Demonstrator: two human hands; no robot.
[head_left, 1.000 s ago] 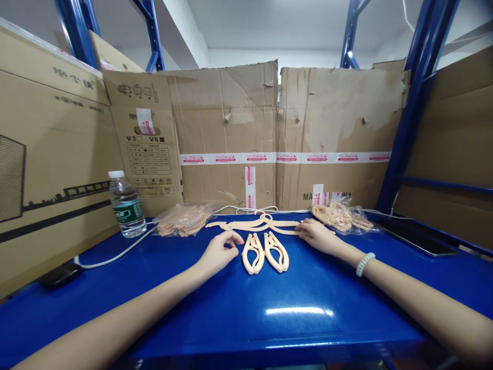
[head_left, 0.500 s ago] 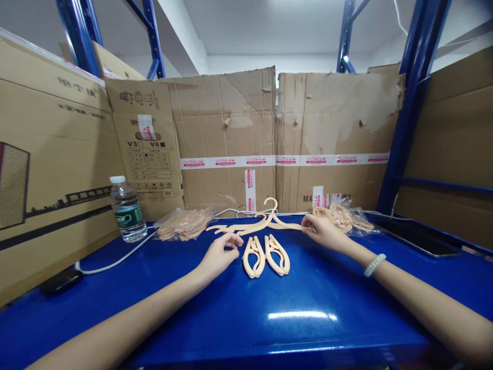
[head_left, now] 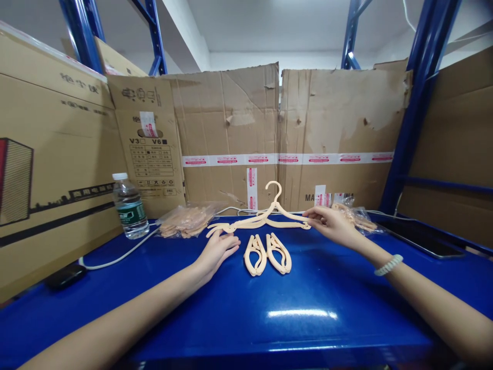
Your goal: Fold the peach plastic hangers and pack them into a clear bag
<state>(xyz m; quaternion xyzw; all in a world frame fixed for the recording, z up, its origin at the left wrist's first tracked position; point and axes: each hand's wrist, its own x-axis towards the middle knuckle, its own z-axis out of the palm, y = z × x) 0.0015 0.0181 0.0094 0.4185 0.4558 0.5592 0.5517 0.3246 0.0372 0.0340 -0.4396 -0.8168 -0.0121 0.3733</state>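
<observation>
Pinching with thumb and fingertips, the right hand (head_left: 331,223) has its grip closed on the right end of a peach plastic hanger (head_left: 265,218), whose hook stands upright. Far left of that grip, the left hand (head_left: 215,249) lies open, fingertips at the hanger's left end, low over the blue desk (head_left: 300,293). Left of the grip and nearer the person, two folded hangers (head_left: 267,253) lie side by side.

Blue shelf (head_left: 269,329) — clips (head_left: 267,253), bottle (head_left: 130,205), bags (head_left: 185,221), phone (head_left: 63,276)

Right hand (head_left: 333,223) pinches hanger (head_left: 265,218) near 2 clips (head_left: 267,253).
</observation>
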